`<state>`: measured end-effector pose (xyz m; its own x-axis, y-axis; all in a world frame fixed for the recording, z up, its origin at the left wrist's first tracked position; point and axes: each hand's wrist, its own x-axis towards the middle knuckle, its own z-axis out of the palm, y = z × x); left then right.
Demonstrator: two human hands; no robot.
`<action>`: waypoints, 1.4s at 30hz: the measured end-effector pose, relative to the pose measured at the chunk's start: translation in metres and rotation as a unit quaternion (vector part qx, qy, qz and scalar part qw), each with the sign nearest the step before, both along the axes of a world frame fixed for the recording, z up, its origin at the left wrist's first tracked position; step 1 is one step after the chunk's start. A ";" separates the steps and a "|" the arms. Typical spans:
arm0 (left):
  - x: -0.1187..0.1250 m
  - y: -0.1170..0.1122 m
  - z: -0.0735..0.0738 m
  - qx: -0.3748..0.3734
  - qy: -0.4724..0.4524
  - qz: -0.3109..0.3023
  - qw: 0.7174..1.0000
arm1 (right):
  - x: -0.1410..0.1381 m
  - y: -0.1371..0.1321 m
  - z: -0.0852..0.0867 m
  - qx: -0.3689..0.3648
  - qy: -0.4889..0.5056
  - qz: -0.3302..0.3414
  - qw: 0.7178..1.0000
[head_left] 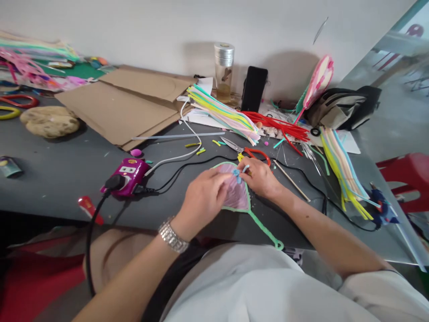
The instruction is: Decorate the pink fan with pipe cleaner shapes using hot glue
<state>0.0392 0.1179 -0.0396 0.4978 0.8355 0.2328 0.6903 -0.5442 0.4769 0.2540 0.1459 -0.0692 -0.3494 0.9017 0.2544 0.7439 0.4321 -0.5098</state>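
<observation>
Between the fingertips of both hands is a small light-blue pipe cleaner [236,175] bent into a little looped shape, with one end sticking up at the right. My left hand [205,192], with a metal watch on the wrist, pinches its left side. My right hand [259,177] is closed on its other side. Beneath them lies a pale purple fan-shaped piece [236,197], edged in green, whose twisted green handle [264,227] ends in a ring near the table edge. Just behind my right hand are scissors [248,150] with orange handles, blades apart.
A purple power adapter [129,176] with plugged-in cords stands left, near a red utility knife [90,209]. Cardboard [134,103], pipe cleaner bundles [224,112], a bottle [224,74] and a phone [254,89] are behind. A blue glue gun [385,208] lies at the right edge.
</observation>
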 end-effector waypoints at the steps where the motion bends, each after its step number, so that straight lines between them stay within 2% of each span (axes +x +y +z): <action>1: -0.001 0.007 0.006 -0.002 -0.004 0.011 1.000 | 0.000 0.000 0.001 0.012 -0.021 0.004 1.000; 5: 0.008 0.034 0.020 0.001 0.001 -0.010 1.000 | -0.002 0.001 0.003 0.037 -0.109 0.005 0.993; 10: 0.026 0.052 0.012 0.006 -0.021 -0.044 0.999 | -0.005 0.001 0.005 0.012 -0.159 -0.011 0.987; 17: 0.037 0.050 -0.001 0.000 -0.057 -0.006 0.998 | -0.009 -0.009 0.015 -0.032 -0.231 -0.037 0.972; 25: 0.050 0.050 0.006 -0.040 -0.061 0.000 0.997 | -0.005 -0.022 0.053 -0.063 -0.308 -0.028 0.949; 28: 0.051 0.050 0.010 -0.066 -0.065 -0.016 0.996 | -0.005 -0.023 0.060 -0.062 -0.304 -0.017 0.950; 34: 0.048 0.050 0.011 -0.087 -0.044 -0.012 0.995 | 0.003 -0.020 0.054 -0.023 -0.245 -0.013 0.969; 39: 0.042 0.053 0.001 -0.053 -0.047 -0.011 0.997 | 0.018 -0.014 0.040 -0.032 -0.247 -0.143 0.958; 42: 0.034 0.053 -0.004 -0.057 -0.081 -0.014 0.995 | 0.021 -0.007 0.033 -0.067 -0.259 -0.171 0.948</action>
